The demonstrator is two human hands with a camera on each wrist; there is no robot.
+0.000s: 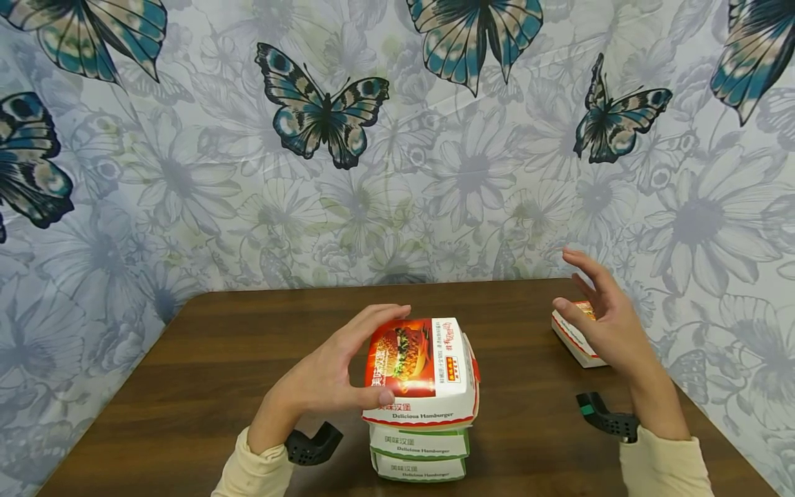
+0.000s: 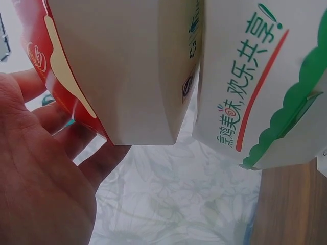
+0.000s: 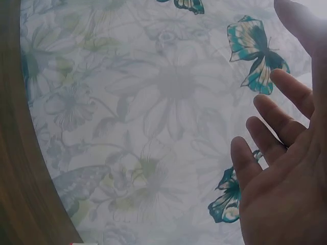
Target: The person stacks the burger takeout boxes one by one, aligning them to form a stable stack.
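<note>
A stack of hamburger boxes stands at the front middle of the table. Its top is a white-and-red hamburger box (image 1: pixel 400 359) with a burger picture; below it sit green-edged hamburger boxes (image 1: pixel 419 442). My left hand (image 1: pixel 335 366) grips the top box by its left side, thumb on the near edge and fingers at the far side. In the left wrist view, the fingers pass behind the red-edged box (image 2: pixel 117 76), beside a green-edged one (image 2: pixel 250 76). My right hand (image 1: pixel 611 324) hovers with spread fingers by another red-edged hamburger box (image 1: pixel 577 342), partly hidden behind it.
The brown wooden table (image 1: pixel 267 345) runs back to a floral cloth backdrop (image 1: pixel 472 172) printed with butterflies. Each wrist wears a black band (image 1: pixel 313 445). The lone box lies near the table's right edge.
</note>
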